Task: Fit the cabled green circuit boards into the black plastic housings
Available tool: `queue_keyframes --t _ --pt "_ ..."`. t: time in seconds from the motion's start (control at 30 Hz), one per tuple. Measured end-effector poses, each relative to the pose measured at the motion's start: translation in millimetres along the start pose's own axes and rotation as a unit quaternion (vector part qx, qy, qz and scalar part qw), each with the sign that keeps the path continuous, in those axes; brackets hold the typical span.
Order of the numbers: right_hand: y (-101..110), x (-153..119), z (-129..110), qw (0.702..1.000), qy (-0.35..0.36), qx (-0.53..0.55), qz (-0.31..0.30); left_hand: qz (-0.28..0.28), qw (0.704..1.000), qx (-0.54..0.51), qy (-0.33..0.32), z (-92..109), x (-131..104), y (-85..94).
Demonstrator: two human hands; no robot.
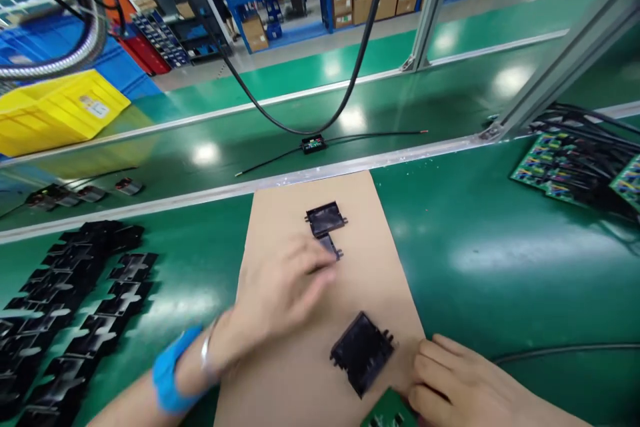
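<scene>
My left hand (285, 287), smeared by motion, reaches over the brown cardboard sheet (280, 213). Its thumb and fingers are apart, with the fingertips over a small black plastic case (329, 245) that they partly cover. Just beyond lies another black case (326, 217), shallow and with side pegs. A third black case (363, 352) rests tilted on the cardboard, nearer to me. At the lower right my right hand (450, 380) has its fingers curled at the edge of a green circuit board (390, 411), which the frame cuts off; the thumb is hidden.
Rows of black cases (95, 323) cover the left of the green bench. Circuit boards with cables (565, 173) are piled at the right. A black cable (357, 63) hangs ahead over a metal rail (320, 169); a small wired board (313, 144) lies behind it. A yellow bin (55, 110) stands far left.
</scene>
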State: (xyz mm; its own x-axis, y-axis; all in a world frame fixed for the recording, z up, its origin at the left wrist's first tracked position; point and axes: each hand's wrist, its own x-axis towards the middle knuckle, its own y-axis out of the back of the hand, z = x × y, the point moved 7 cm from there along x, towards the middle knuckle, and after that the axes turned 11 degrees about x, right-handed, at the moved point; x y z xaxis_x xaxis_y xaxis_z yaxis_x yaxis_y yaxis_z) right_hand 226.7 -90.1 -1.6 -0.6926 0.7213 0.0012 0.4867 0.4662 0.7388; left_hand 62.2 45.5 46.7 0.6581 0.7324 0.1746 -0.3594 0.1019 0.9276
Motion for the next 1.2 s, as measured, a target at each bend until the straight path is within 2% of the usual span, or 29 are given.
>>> queue_keyframes --t 0.07,0.13,0.23,0.3,0.37,0.5,0.57,0.7,0.77,0.83,0.9,0.97,1.1,1.2 --pt "6.2 -0.4 -2.3 0.998 -0.014 0.054 0.001 -0.062 0.991 -0.117 0.005 34.5 -47.5 -7.1" --pt "17.4 4.5 -4.1 0.993 -0.031 0.116 0.014 -0.11 0.971 -0.214 0.018 58.2 -80.0 -20.9" --pt "35.8 19.9 -3.2 0.98 -0.06 0.182 0.049 -0.114 0.937 -0.321 0.077 66.7 -95.1 -40.6" --pt "44.9 34.2 -1.2 0.976 -0.076 0.194 0.06 -0.115 0.909 -0.379 0.132 60.0 -88.9 -45.8" --pt "53.8 49.7 0.3 0.978 -0.079 0.181 0.073 -0.129 0.904 -0.369 0.172 50.0 -76.5 -39.6" --pt "72.1 78.3 3.7 0.984 -0.07 0.121 0.11 -0.132 0.961 -0.146 0.196 26.7 -49.3 -8.7" --pt "75.7 91.2 5.9 0.987 -0.078 0.083 0.109 -0.118 0.97 -0.063 0.205 17.9 -39.9 -3.5" --pt "63.7 113.8 5.4 0.982 -0.127 -0.098 0.1 -0.095 0.969 -0.016 0.227 7.3 -30.5 -22.6" --pt "47.1 123.6 -0.3 0.966 -0.133 -0.207 0.077 -0.096 0.964 -0.054 0.243 3.0 -29.4 -36.5" --pt "32.3 131.3 -6.8 0.958 -0.11 -0.259 0.055 -0.103 0.953 -0.114 0.262 -3.1 -29.9 -46.0" --pt "28.6 137.4 -9.5 0.968 -0.072 -0.237 0.047 -0.11 0.939 -0.167 0.278 -12.9 -31.4 -47.6" --pt "37.8 144.6 -3.6 0.982 -0.043 -0.179 0.046 -0.113 0.933 -0.195 0.28 -25.2 -33.0 -42.1" --pt "59.6 164.8 27.9 0.994 -0.019 -0.107 0.008 -0.066 0.956 -0.14 0.25 -51.6 -35.4 -21.6" --pt "57.1 166.0 49.7 0.994 -0.027 -0.096 -0.039 -0.032 0.968 -0.107 0.225 -59.2 -37.0 -21.6"
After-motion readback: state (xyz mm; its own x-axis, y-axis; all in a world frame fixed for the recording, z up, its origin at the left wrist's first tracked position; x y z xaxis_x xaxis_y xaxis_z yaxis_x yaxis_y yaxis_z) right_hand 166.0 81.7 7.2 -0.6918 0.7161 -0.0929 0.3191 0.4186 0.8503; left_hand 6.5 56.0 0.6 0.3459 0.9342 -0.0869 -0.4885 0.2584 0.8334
